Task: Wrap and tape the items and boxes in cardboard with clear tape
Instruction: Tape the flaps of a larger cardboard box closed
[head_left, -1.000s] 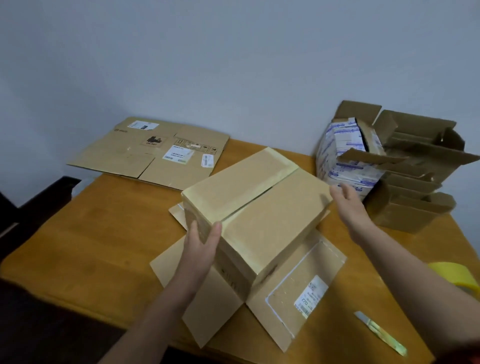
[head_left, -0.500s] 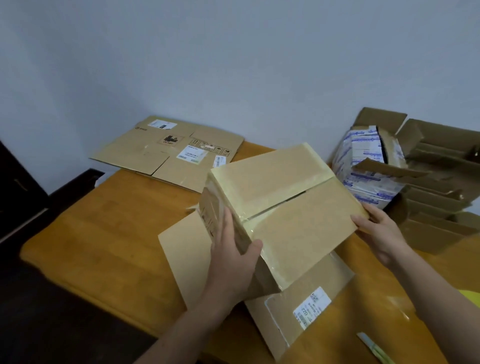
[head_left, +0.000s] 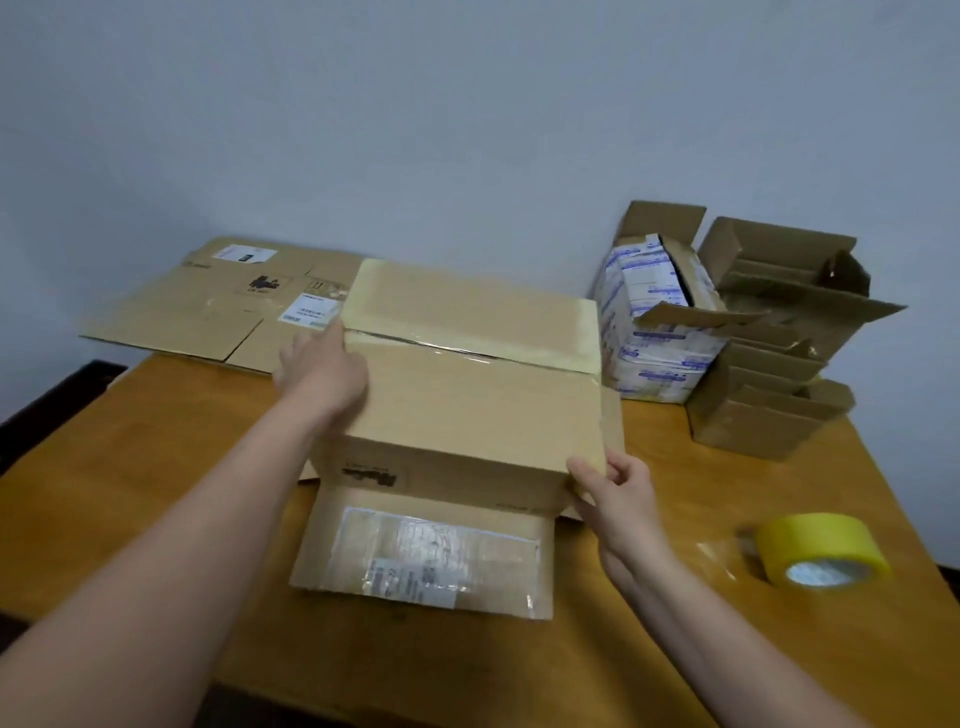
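Cardboard box (head_left: 467, 400), brown and taped, sits on a flattened cardboard sheet (head_left: 332, 545) on our wooden surface (head_left: 156, 493); left hand (head_left: 322, 374) pressed flat to its far-left side, right hand (head_left: 618, 493) pinching the near-right corner. We judge it stiff, tape-slick; opposite corners hold best.

Both hands hold a taped box (head_left: 467, 395) on flat cardboard (head_left: 426, 551); tape roll (head_left: 821, 548) lies on the tabletop (head_left: 156, 493).
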